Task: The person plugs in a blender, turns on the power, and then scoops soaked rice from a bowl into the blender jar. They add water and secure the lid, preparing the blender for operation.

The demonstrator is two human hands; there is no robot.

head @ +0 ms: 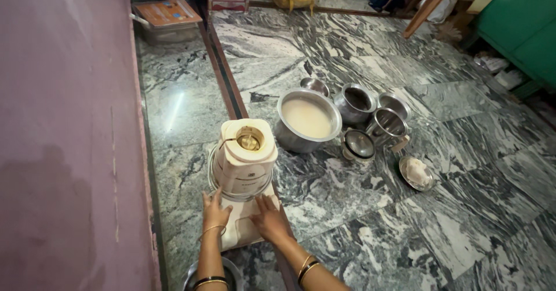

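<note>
Your left hand (pixel 215 211) and right hand (pixel 268 217) lie spread flat on the cloth (pixel 246 227), the upright mixer base (pixel 243 159) touching at twelve o'clock, equally near both.

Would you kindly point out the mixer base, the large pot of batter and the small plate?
mixer base (pixel 243 163), head view, front wall.
large pot (pixel 289 139), head view, outer side.
small plate (pixel 405 178), head view, rim.

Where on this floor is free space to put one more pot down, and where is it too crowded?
Free: marble floor right of the small plate, and between the mixer base and the wall. Crowded: the steel vessels around the big pot.
</note>
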